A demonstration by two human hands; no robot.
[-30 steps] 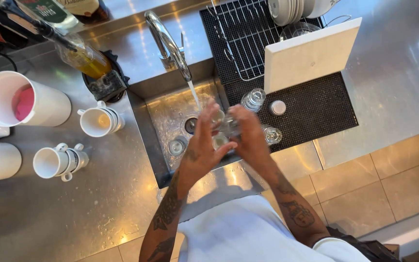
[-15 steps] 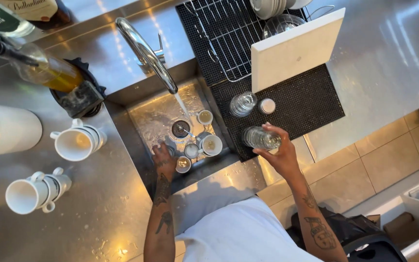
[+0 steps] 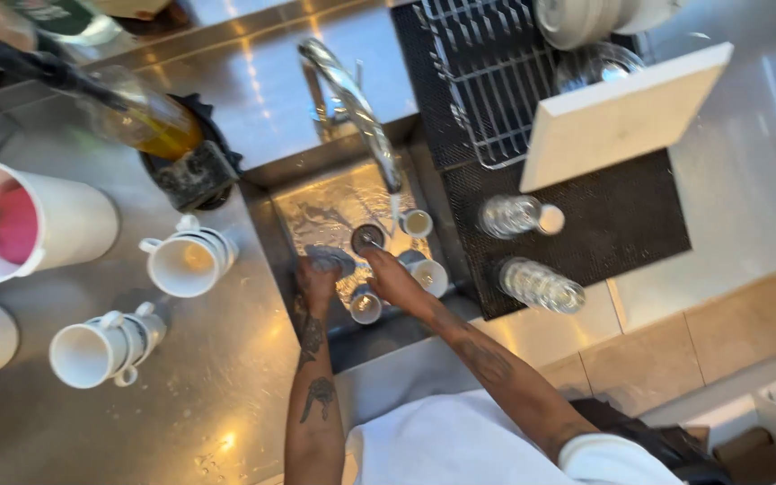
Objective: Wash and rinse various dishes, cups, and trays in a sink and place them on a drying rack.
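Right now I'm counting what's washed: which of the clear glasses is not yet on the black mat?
The glass in the left hand, over the sink. The other two glasses lie on the black mat.

Your hands work in the sink [image 3: 291, 212], sunk into a steel counter [image 3: 208, 377]. Left of them stand two stacks of white cups [image 3: 186, 260] and a white tub [image 3: 29, 229]; right lies a black mat [image 3: 626, 216] bearing two upturned glasses [image 3: 541, 286].

Glossy steel sink [image 3: 291, 208], glazed white cups [image 3: 189, 260]
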